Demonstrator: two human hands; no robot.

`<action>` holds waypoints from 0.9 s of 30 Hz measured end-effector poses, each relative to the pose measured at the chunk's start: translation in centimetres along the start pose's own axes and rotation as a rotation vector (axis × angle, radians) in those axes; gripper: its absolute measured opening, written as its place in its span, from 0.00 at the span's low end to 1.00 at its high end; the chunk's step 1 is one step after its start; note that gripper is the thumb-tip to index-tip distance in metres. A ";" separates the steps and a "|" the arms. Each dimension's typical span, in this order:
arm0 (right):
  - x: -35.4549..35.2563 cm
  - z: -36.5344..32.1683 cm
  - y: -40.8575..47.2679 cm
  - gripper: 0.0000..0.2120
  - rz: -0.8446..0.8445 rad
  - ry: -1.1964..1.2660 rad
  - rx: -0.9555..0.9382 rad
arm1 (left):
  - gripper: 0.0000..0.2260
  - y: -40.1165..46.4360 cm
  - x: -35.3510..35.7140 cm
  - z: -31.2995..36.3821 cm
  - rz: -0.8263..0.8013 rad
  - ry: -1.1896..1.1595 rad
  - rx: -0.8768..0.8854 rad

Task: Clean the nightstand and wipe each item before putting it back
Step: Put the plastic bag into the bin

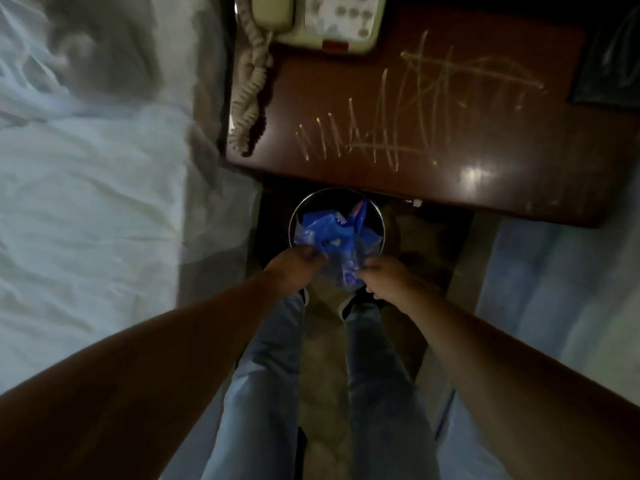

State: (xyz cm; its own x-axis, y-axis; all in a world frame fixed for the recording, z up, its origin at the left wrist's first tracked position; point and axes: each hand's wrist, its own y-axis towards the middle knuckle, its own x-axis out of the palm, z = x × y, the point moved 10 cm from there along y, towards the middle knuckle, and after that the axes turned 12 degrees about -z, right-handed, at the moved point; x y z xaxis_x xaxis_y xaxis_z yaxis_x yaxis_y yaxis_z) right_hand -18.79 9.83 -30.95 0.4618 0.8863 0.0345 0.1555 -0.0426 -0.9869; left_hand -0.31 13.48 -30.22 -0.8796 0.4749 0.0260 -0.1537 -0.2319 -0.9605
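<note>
My left hand (298,268) and right hand (388,277) both pinch a blue wrapper (332,237) at centre frame, over the bin (379,216) on the floor. I judge this is clearing rubbish; next comes letting go, then wiping. Above, the scratched tabletop (433,133) carries a phone (311,19) at the top; the bed (86,185) lies left.
</note>
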 end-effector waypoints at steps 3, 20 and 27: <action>0.6 0.5 4.4 0.15 -0.008 -0.010 0.005 | 0.19 4.6 1.2 -1.5 0.005 -0.051 -0.001; -3.3 -3.6 -8.2 0.20 0.144 -0.138 -0.022 | 0.25 -5.2 -1.1 3.0 0.026 0.055 -0.007; -11.1 -6.8 -24.3 0.29 0.254 -0.121 -0.107 | 0.26 -18.0 -3.4 16.4 0.093 0.115 0.159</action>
State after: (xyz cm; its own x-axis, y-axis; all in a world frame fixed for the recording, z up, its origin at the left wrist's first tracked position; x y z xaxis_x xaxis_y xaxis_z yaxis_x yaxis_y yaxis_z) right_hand -21.73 -2.14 -6.23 0.3907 0.8896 -0.2365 0.1423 -0.3122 -0.9393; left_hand -1.95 2.10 -8.49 -0.8377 0.5366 -0.1013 -0.1509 -0.4057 -0.9015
